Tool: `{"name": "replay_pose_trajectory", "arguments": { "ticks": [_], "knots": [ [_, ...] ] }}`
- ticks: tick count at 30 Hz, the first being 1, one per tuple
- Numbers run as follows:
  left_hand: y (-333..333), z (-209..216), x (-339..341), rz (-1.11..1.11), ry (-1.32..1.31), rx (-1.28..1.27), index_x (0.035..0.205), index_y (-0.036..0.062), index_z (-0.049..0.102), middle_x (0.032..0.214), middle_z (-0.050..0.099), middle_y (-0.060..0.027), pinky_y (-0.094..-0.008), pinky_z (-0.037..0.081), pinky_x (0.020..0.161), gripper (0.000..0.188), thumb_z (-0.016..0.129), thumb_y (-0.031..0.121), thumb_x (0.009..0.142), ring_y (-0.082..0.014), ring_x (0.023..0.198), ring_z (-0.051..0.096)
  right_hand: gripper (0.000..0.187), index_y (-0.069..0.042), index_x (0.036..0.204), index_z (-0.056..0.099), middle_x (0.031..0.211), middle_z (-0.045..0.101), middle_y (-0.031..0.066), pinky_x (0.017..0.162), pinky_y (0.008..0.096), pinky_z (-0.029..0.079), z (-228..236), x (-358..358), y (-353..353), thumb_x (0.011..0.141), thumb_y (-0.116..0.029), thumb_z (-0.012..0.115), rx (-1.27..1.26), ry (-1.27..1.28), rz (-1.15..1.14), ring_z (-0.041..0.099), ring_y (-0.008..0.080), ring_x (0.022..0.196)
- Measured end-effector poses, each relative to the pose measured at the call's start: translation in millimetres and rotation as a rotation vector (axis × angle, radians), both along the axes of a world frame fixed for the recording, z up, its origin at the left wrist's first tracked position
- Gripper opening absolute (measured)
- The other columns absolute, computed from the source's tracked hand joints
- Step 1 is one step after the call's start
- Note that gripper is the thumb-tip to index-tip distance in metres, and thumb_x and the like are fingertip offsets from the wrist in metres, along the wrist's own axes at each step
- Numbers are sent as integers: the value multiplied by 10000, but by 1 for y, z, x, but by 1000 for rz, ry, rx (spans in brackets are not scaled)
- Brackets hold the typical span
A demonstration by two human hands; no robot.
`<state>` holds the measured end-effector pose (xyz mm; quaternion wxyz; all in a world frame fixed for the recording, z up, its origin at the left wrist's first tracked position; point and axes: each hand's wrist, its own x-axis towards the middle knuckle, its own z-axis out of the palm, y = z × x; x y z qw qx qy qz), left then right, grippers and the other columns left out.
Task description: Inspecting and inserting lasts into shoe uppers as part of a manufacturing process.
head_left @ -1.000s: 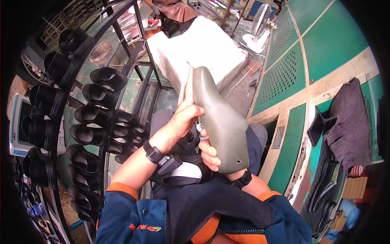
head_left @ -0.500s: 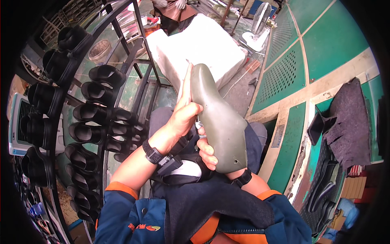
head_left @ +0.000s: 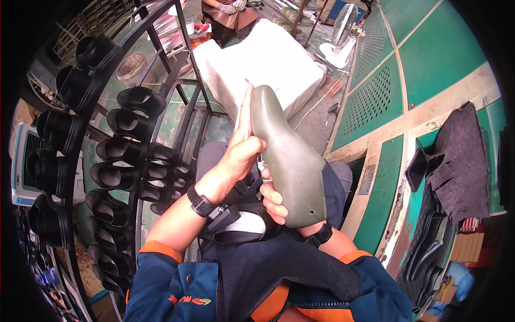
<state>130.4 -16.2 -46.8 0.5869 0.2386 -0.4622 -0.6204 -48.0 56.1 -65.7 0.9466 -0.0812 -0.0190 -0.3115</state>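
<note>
A dull olive-green shoe last [head_left: 292, 161], smooth, with a small hole near its wide end, is tilted up in front of me, narrow toe pointing away. My right hand [head_left: 274, 203] grips it from underneath at the wide end, its fingers curling round the left side. Flat along the last's left edge lies my left hand [head_left: 241, 145], fingers stretched out toward the toe and thumb bent against the last. A bit of metal [head_left: 261, 165] shows between the hands; what it belongs to is hidden. Below, a black shoe with a white insole [head_left: 247, 225] sits near my lap.
Black shoes [head_left: 126, 122] fill the dark metal rack [head_left: 188, 59] on my left. Ahead stands a white-covered block [head_left: 257, 53], with a gloved co-worker's hands [head_left: 232, 7] beyond. A white fan [head_left: 343, 37], green panels [head_left: 375, 107] and a dark cloth [head_left: 461, 161] are on the right.
The co-worker's gloved hands beyond the white block have shifted slightly. My hands and the shoe last have barely moved.
</note>
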Motion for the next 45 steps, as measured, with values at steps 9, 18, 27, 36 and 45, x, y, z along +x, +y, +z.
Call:
{"name": "replay_pose_trajectory", "arguments": {
  "ticks": [9, 18, 27, 36, 45],
  "knots": [
    [2, -5, 2, -62, -49, -29, 1639, 226, -107, 1682, 149, -127, -445, 306, 1209, 1218, 686, 182, 716, -298, 1489, 329, 618, 2, 1385, 458, 861, 604, 141, 496, 401, 551, -11, 0, -5, 1009, -488, 477, -11, -99, 31, 627, 260, 586],
    [5, 1, 2, -139, 50, -77, 1637, 216, -113, 1684, 144, -128, -434, 287, 1219, 1229, 718, 214, 732, -288, 1501, 307, 757, 19, 1441, 404, 920, 569, 186, 567, 418, 531, -19, 0, -4, 987, -583, 470, -6, -224, 64, 617, 304, 687],
    [6, 8, 4, -138, -12, -66, 1642, 209, -99, 1696, 109, -121, -403, 225, 1236, 1238, 747, 260, 739, -255, 1537, 227, 762, 31, 1433, 412, 900, 563, 171, 536, 401, 525, -17, -3, -3, 988, -586, 464, -32, -223, 45, 608, 279, 653],
    [13, 19, -3, -132, 17, -19, 1628, 154, -142, 1689, 62, -131, -370, 153, 1246, 1268, 798, 227, 779, -243, 1547, 147, 748, 24, 1421, 422, 892, 568, 171, 514, 385, 521, -20, -2, 0, 990, -586, 457, -49, -175, 5, 607, 275, 639],
    [9, 14, -2, -152, 44, -65, 1630, 160, -139, 1691, 68, -136, -364, 166, 1242, 1246, 770, 189, 778, -233, 1542, 163, 754, 33, 1417, 429, 879, 567, 175, 513, 385, 517, -15, -2, -1, 990, -589, 447, -49, -170, -6, 605, 278, 636]
  ]
}}
